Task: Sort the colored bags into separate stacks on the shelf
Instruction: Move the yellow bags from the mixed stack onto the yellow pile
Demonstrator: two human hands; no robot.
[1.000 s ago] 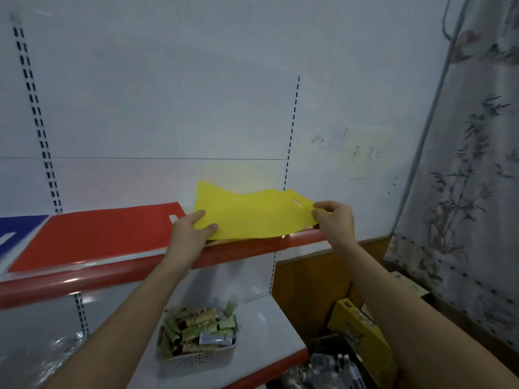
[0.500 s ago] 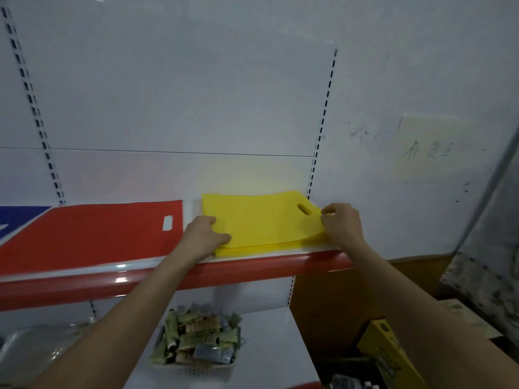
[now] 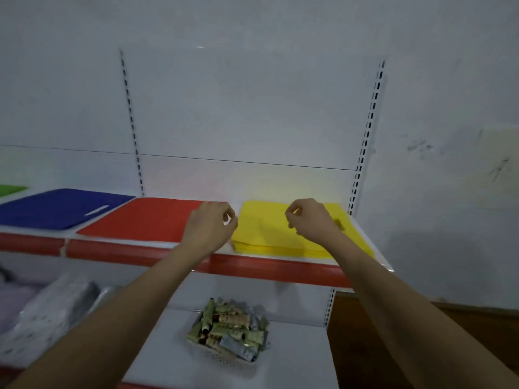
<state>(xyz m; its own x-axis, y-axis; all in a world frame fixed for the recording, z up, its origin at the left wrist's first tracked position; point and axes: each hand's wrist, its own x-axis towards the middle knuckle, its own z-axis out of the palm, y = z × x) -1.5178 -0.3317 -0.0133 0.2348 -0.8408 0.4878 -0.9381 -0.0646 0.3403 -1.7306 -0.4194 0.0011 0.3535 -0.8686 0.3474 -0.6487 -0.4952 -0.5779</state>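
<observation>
Both grips loosely curled, holding nothing: left hand (image 3: 209,224), right hand (image 3: 310,219) above yellow stack (image 3: 266,234). Blue (image 3: 61,207), red (image 3: 148,217) stacks sorted; seemingly almost finished.

Four bag stacks (image 3: 264,228) side by side on the shelf (image 3: 280,266); basket (image 3: 227,332) on the lower shelf beneath.

Basket (image 3: 224,357) w/ sachets (image 3: 229,328) (lower shelf (image 3: 295,360)).
</observation>
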